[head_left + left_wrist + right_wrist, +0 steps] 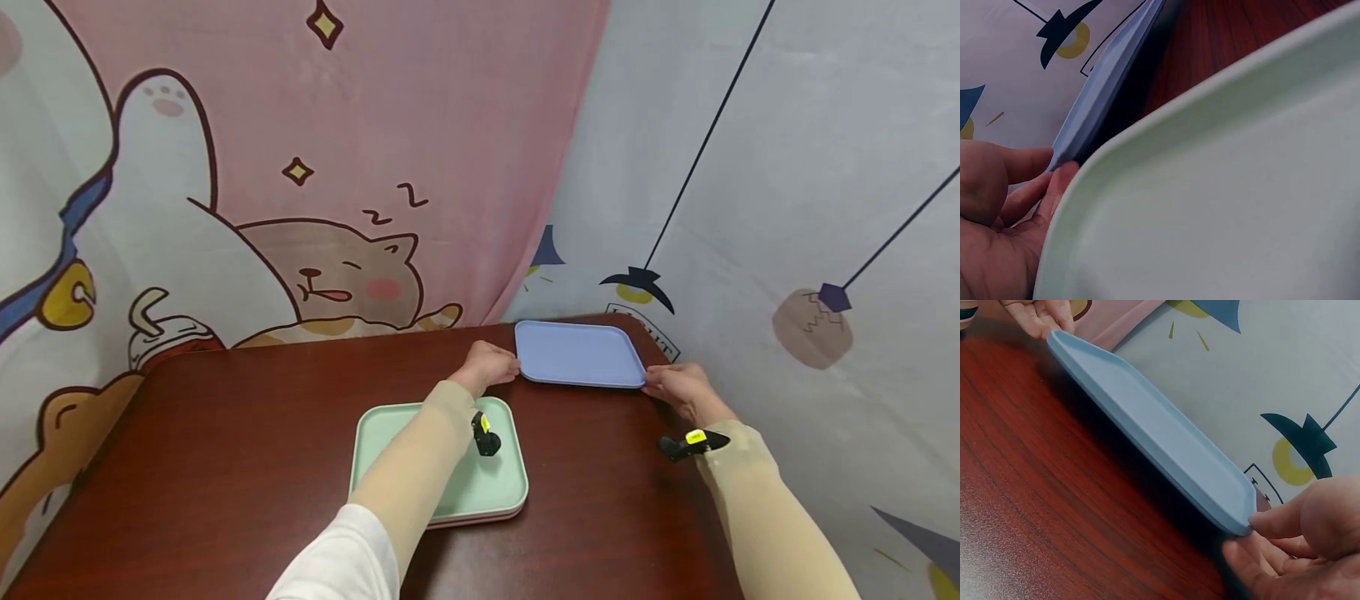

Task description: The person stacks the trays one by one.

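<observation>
A shallow blue tray (577, 354) with rounded corners is held between both hands at the table's far right. My left hand (487, 367) pinches its near left corner, and my right hand (684, 390) pinches the near right corner. In the right wrist view the blue tray (1160, 437) is raised off the wood, with a dark shadow beneath. The left wrist view shows the left fingers (1029, 164) at the tray's corner. Below my left forearm lies a pale green tray (480, 475), stacked on a pinkish one whose edge (480, 520) peeks out.
The dark red-brown wooden table (225, 467) runs up to a printed curtain (450, 125) at the back. Another stretch of curtain (825, 208) hangs along the right side. Small black cameras are strapped to both wrists.
</observation>
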The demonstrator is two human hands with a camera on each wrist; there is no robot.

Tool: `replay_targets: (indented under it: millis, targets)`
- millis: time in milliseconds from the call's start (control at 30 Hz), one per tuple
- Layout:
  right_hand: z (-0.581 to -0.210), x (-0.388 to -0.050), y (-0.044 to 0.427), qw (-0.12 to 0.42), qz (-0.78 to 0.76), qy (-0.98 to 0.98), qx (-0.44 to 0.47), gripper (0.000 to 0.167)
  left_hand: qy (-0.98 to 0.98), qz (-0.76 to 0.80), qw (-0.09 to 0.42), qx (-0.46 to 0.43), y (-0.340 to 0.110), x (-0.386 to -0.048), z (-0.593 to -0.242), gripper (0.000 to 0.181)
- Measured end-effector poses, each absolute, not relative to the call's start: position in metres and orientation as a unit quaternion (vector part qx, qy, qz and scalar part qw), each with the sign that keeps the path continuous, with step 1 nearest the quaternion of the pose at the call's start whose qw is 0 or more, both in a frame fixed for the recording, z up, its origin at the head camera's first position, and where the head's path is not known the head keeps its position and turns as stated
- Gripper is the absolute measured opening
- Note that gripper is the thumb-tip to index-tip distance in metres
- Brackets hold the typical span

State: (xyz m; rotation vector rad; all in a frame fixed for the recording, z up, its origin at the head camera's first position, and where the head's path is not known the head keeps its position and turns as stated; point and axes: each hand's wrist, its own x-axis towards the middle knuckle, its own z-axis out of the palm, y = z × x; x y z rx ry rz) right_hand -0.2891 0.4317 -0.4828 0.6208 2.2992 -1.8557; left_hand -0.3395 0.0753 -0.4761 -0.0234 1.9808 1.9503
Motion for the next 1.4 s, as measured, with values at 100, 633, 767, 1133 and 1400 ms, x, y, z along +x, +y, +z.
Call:
replay_targets:
  millis: [100,633,767,1133,1400]
  targets:
    - [-0.481,-0.287,0.430,0.058,-0.603,0.769,0.205,0.049,0.690,0.701,0.181,-0.012,0.075,-0.338,-0.475,0.022]
    - [-0.460,-0.270,0.435,0.104,-0.586,0.788,0.161,0.053,0.645,0.737,0.202,-0.018,0.068,-0.335,-0.461,0.015]
    - [-0.450,-0.268,0.431,0.113,-0.610,0.774,0.128,0.052,0.641,0.743,0.192,-0.016,0.062,-0.333,-0.452,0.015]
    - [-0.429,-0.257,0.420,0.127,-0.674,0.720,0.106,0.053,0.645,0.743,0.178,-0.022,0.041,-0.316,-0.435,0.023]
    - [-0.412,-0.244,0.404,0.134,-0.691,0.707,0.075,0.057,0.653,0.738,0.168,-0.021,0.019,-0.299,-0.426,0.026]
